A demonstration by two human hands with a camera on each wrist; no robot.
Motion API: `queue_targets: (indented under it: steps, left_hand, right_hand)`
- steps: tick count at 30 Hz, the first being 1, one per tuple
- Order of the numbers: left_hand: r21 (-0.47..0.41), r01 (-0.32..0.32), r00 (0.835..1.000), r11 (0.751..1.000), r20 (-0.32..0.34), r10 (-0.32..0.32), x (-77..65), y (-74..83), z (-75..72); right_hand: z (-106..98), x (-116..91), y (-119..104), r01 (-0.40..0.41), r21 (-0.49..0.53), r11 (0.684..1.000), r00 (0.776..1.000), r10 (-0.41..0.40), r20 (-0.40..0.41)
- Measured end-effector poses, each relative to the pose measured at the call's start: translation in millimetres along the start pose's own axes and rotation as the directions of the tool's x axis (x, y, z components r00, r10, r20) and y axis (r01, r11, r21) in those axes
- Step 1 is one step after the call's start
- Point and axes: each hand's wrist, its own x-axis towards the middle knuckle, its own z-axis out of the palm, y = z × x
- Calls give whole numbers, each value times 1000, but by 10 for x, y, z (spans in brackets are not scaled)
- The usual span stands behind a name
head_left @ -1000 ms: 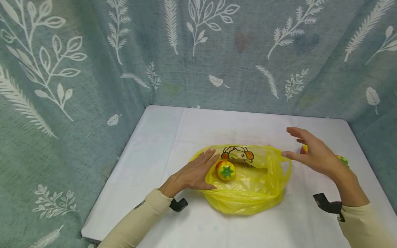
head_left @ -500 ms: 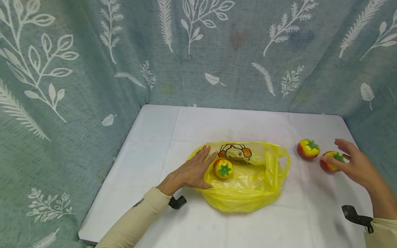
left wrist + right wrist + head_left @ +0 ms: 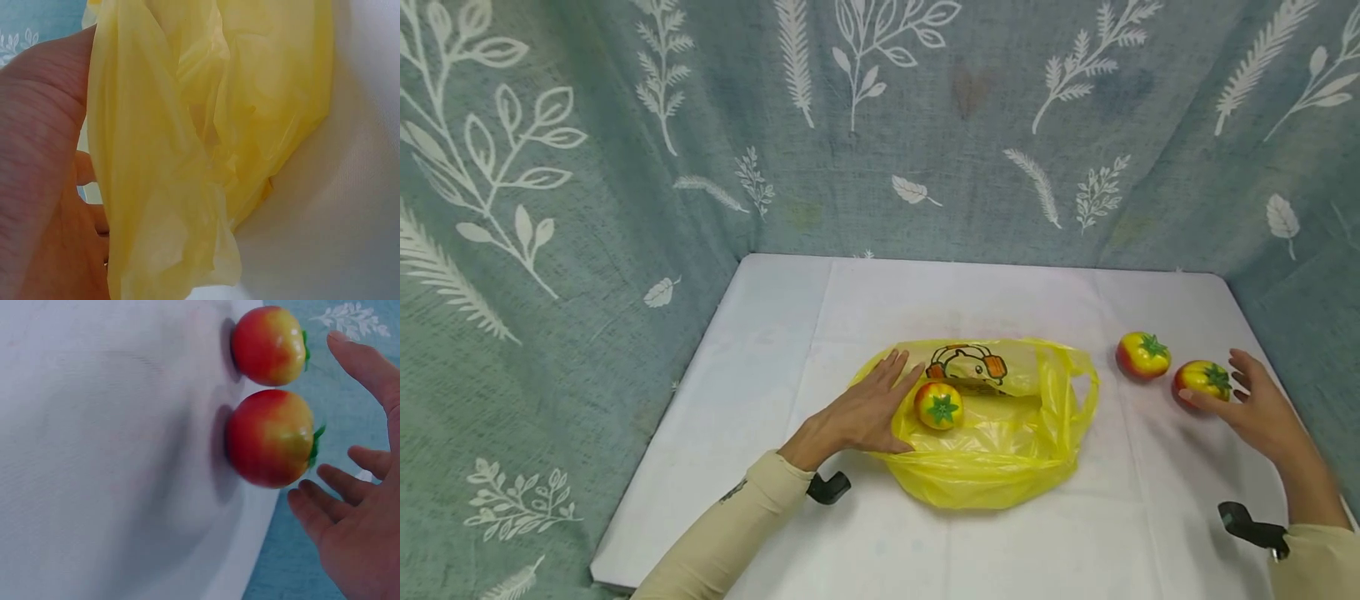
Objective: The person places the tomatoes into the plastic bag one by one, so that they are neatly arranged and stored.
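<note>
A yellow plastic bag (image 3: 985, 475) lies on its side with its mouth spread, and one red-and-yellow artificial tomato (image 3: 939, 407) with a green star-shaped top sits in it. My left hand (image 3: 857, 412) rests at the bag's left edge, fingers straight and spread. In the left wrist view the bag's plastic (image 3: 162, 156) covers part of that hand's thumb. My right hand (image 3: 1262, 408) is beside the rightmost tomato (image 3: 1198, 383), thumb and fingers apart around its near side. In the right wrist view a gap shows between the fingers (image 3: 334, 487) and the nearer tomato (image 3: 272, 439).
Another tomato (image 3: 1142, 356) stands just left of the rightmost one, behind and right of the bag. A white cloth covers the table (image 3: 760, 333). A blue-green curtain (image 3: 880, 167) with white leaf prints hangs along its back and sides.
My right hand has moved from beside the bag out right to the rightmost tomato, uncovering both tomatoes there. My left hand has stayed on the bag. The head view has shifted slightly.
</note>
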Motion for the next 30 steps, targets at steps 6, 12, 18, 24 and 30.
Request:
queue_targets:
  steps: [6, 12, 18, 24, 30]
  left_hand:
    - [-12, 3, 1000, 1000, 7, -3, 1, 2, -4]
    - [-12, 10, 1000, 1000, 9, -10, -7, -7, 9]
    - [-14, 15, 1000, 1000, -2, -15, -9, -7, 10]
    - [-14, 16, 1000, 1000, -2, -16, -9, -8, 7]
    - [-14, 18, 1000, 1000, -2, -18, -7, -9, 5]
  right_hand:
    - [46, -27, 142, -26, 78, 997, 1000, 28, -13]
    - [114, -45, 219, -72, 156, 985, 997, 76, -21]
    - [204, -44, 304, -110, 232, 966, 991, 124, -48]
    - [266, -21, 391, -179, 186, 966, 981, 189, -39]
    - [300, -26, 417, -196, 183, 963, 976, 210, -58]
